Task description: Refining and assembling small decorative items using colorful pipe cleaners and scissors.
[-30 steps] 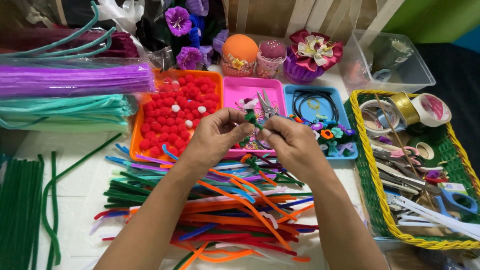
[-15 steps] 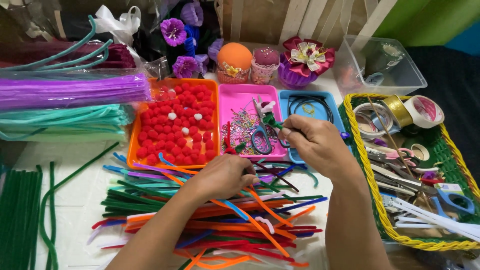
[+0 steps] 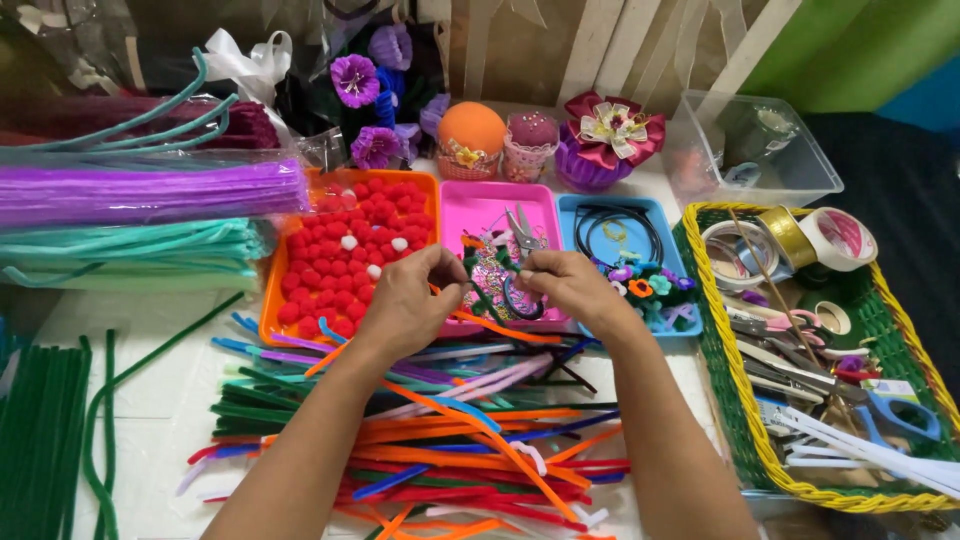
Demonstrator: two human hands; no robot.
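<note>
My left hand [image 3: 412,295] and my right hand [image 3: 570,285] meet over the front of a pink tray [image 3: 478,208], fingertips pinched on a small green pipe-cleaner piece [image 3: 487,283] held between them. An orange pipe cleaner [image 3: 500,328] runs under my hands. Below my forearms lies a loose heap of pipe cleaners [image 3: 440,440] in orange, green, blue, red and lilac. Small scissors [image 3: 522,230] and glittery bits rest in the pink tray.
An orange tray of red pompoms [image 3: 340,262] sits left, a blue tray [image 3: 625,240] right. A green-and-yellow basket [image 3: 745,430] holds tape rolls and scissors. Bagged purple and teal pipe cleaners [image 3: 140,192] lie far left, with pipe-cleaner flowers and a clear box [image 3: 755,150] behind.
My left hand has risen from the pipe-cleaner heap to the pink tray. My right hand has come back left from the scissors, and both now pinch the green piece together.
</note>
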